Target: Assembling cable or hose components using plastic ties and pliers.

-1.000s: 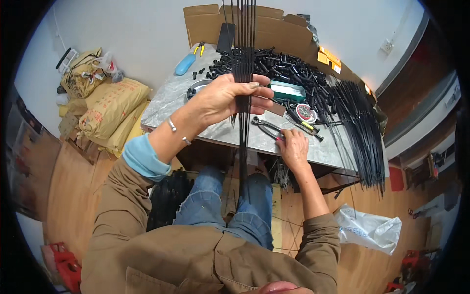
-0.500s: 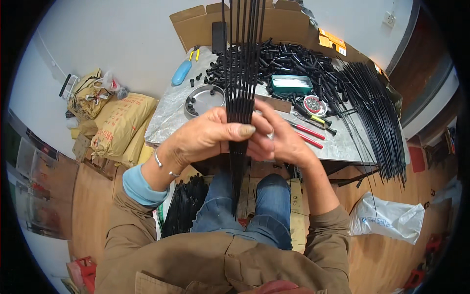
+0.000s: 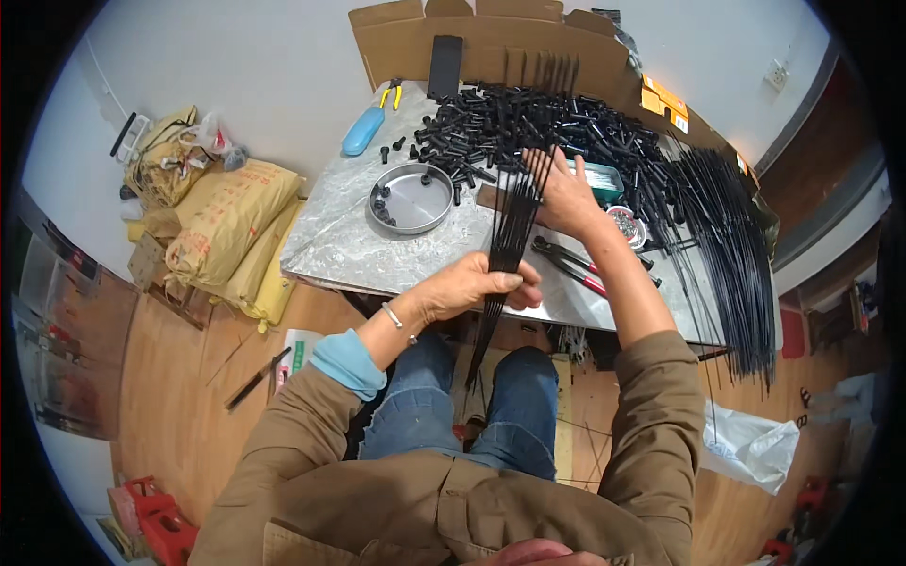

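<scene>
Beside a pale wall [image 3: 283, 85], a grey table [image 3: 326, 236] is backed by brown cardboard [image 3: 500, 36] and partly covered by a heap of short black tubes [image 3: 472, 132]. Over the table's near edge, a bundle of thin black rods [image 3: 512, 217] is held at a slant by the left hand [image 3: 479, 283], pinned between thumb and fingers, with its upper ends fanned out in front of the heap. Beside the fanned part, the right hand [image 3: 569, 201] is placed, its fingertips partly hidden by the rods; whether any are gripped there cannot be told. Near its wrist, a green box [image 3: 620, 186] and a small round dish [image 3: 645, 231] are set, with red-handled pliers [image 3: 578, 274] laid below. Farther left, a round metal tray [image 3: 420, 203] is dotted with small black parts [image 3: 382, 205]
</scene>
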Tool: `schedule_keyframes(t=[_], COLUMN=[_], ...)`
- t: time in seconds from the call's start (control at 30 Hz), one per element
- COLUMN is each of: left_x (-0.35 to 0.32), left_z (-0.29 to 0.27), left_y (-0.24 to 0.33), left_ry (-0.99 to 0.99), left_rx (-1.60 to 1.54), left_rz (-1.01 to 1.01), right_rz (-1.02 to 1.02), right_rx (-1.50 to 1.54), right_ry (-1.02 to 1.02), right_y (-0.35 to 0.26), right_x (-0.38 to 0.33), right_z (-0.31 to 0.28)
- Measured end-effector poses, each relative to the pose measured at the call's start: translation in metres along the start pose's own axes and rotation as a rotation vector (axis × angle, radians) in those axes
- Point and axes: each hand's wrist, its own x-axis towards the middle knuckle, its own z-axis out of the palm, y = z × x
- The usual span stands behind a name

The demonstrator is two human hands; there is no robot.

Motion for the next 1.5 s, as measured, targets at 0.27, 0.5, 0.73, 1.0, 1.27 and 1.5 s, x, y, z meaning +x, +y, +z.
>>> schedule_keyframes(t=[0.27, 0.5, 0.73, 1.0, 1.27, 1.5], left_x=[0.009, -0.001, 0.003, -0.007, -0.027, -0.005], left_z=[-0.017, -0.005, -0.034, -0.03, 0.023, 0.022], left_y=[-0.034, -0.043, -0.018, -0.001, 0.084, 0.063], left_ry=[-0.065, 0.119, 0.328, 0.047, 0.054, 0.14], left_rx=[-0.125, -0.027, 1.387, 1.522, 0.363, 0.534], left_rz=[-0.082, -0.015, 0.761, 0.341, 0.294, 0.533], right_rz=[0.351, 0.415, 0.215, 0.222, 0.236, 0.173], right_rx=[1.931, 2.095, 1.769, 1.641, 1.538, 1.23], right_ry=[-0.342, -0.188, -0.148, -0.234, -0.227, -0.499], right_y=[-0.009, -0.054, -0.086, -0.1, -0.103, -0.065], right_x=[-0.006, -0.001, -0.027, -0.058, -0.057, -0.036], right_z=[-0.056, -0.063, -0.061, -0.067, -0.074, -0.089])
